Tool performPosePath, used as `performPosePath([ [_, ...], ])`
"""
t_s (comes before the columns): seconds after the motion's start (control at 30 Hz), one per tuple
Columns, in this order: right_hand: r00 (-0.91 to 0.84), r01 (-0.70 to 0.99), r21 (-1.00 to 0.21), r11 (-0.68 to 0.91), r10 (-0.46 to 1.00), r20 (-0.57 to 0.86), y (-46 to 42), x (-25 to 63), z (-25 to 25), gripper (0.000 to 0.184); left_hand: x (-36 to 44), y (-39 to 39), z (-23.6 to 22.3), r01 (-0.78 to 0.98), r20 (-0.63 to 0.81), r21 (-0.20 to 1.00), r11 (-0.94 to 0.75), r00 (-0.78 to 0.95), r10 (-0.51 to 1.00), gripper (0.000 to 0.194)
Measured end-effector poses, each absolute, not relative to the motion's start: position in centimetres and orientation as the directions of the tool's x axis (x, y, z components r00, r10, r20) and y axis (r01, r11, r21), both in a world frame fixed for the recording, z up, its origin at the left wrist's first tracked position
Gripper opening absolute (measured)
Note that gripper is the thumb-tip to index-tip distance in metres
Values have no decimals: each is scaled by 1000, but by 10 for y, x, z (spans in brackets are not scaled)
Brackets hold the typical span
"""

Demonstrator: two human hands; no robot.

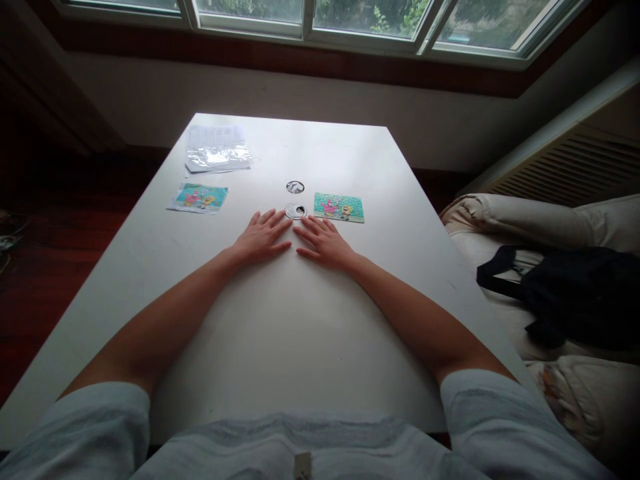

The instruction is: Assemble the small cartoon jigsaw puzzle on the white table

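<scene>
My left hand (263, 235) lies flat on the white table (295, 320), palm down with fingers spread. Opposite it, my right hand (324, 241) rests the same way, holding nothing. Between the fingertips of both hands sits a round sticker-like disc (291, 211) with a small dark picture on it. Just beyond is a second round black-and-white disc (295, 187). To the right, past my right fingertips, lies a colourful cartoon jigsaw puzzle (339, 207) with its pieces joined in a rectangle. A cartoon picture sheet (201, 198) with similar figures lies farther left.
A clear plastic bag with papers (219, 149) lies at the table's far left. Beyond the table are a wall and windows (370, 17). On the right, a cushioned sofa (505, 213) holds a dark bag or cloth (585, 293).
</scene>
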State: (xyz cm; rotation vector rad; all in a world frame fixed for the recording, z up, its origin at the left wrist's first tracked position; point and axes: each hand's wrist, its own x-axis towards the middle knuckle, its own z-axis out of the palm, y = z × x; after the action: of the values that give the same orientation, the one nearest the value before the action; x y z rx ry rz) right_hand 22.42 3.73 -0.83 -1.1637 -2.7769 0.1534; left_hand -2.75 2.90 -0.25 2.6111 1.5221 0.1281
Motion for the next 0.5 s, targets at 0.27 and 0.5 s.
performPosePath([
  [0.27, -699, 696, -135, 705, 709, 95, 38, 224, -9, 68, -28, 30, -4, 862, 20, 145, -487, 489, 872, 69],
  [0.5, -701, 694, -141, 706, 707, 87, 37, 224, -8, 68, -29, 30, -5, 854, 34, 138, -501, 502, 864, 69],
])
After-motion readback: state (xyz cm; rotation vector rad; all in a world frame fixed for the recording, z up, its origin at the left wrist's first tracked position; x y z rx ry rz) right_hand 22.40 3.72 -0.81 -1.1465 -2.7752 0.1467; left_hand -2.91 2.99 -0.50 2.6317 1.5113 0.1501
